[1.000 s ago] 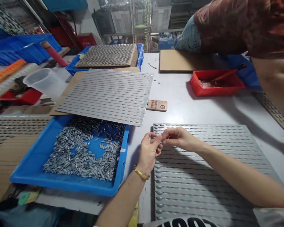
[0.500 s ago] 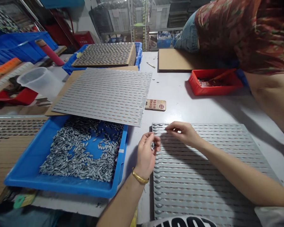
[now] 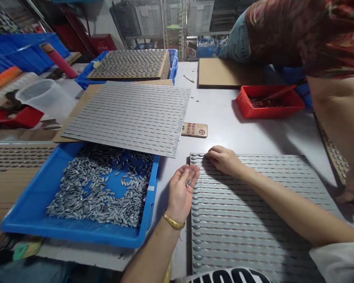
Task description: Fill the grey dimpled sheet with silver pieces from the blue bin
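Observation:
My left hand [image 3: 181, 192] is cupped palm up over the left edge of a grey slotted board [image 3: 253, 220], with small grey leaf-shaped metal pieces [image 3: 188, 183] in it. At the board's top row my right hand [image 3: 225, 160] pinches, fingertips pressed down near its left end; what they hold is hidden. Grey pieces lie along the board's left column and at the start of the top row. To the left stands a blue bin [image 3: 76, 237] of loose pieces of the same kind.
A second slotted sheet [image 3: 129, 118] lies partly over the blue bin. Near it are a patterned phone-like case [image 3: 196, 130], a red tray [image 3: 268, 114], a brown board [image 3: 224, 74] and a clear plastic tub [image 3: 45, 98]. A co-worker's arm [image 3: 339, 122] reaches down at the right.
My right hand has shifted slightly, its fingers now bunched against the top row. My left fingers have loosened, showing more palm. At right, the co-worker's hand has come down beside another board.

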`<action>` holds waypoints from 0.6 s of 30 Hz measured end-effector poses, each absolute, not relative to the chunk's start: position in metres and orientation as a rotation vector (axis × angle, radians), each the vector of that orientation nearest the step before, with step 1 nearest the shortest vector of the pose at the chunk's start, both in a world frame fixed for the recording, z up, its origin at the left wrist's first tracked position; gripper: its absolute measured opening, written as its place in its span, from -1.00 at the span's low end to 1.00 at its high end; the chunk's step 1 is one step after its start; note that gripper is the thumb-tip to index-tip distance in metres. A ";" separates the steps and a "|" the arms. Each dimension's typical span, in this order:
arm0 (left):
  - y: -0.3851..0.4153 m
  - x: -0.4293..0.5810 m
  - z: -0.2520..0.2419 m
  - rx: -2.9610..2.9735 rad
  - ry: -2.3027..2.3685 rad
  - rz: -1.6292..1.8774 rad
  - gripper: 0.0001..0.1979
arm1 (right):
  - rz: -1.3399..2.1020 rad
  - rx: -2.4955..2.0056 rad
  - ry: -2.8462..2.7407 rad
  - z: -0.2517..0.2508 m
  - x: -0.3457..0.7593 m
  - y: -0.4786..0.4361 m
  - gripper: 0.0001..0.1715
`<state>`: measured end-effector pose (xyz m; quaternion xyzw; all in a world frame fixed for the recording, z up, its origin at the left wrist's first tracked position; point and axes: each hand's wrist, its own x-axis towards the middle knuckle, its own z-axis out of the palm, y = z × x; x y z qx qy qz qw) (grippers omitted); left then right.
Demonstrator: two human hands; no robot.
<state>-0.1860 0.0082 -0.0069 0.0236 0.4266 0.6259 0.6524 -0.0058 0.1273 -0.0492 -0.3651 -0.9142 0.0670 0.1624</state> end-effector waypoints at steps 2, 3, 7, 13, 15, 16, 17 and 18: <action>0.008 -0.186 -0.006 0.051 0.977 1.412 -0.87 | 0.142 -1.030 -2.653 -0.047 -0.006 0.127 -0.75; 0.008 -0.186 -0.006 0.053 0.983 1.407 -0.87 | 0.125 -1.027 -2.671 -0.046 -0.006 0.127 -0.75; 0.007 -0.186 -0.007 0.067 0.991 1.398 -0.85 | 0.095 -1.027 -2.713 -0.044 -0.007 0.126 -0.77; 0.006 -0.186 -0.009 0.018 0.963 1.417 -0.88 | 0.082 -1.067 -2.711 -0.045 -0.010 0.124 -0.76; 0.006 -0.185 -0.010 0.016 0.953 1.416 -0.89 | 0.068 -1.073 -2.730 -0.044 -0.011 0.123 -0.75; 0.006 -0.185 -0.009 0.018 0.955 1.416 -0.88 | 0.060 -1.073 -2.744 -0.044 -0.011 0.122 -0.75; 0.006 -0.185 -0.008 0.022 0.960 1.416 -0.87 | 0.049 -1.072 -2.757 -0.044 -0.011 0.122 -0.75; 0.006 -0.185 -0.008 0.027 0.966 1.416 -0.86 | 0.036 -1.069 -2.773 -0.044 -0.011 0.121 -0.74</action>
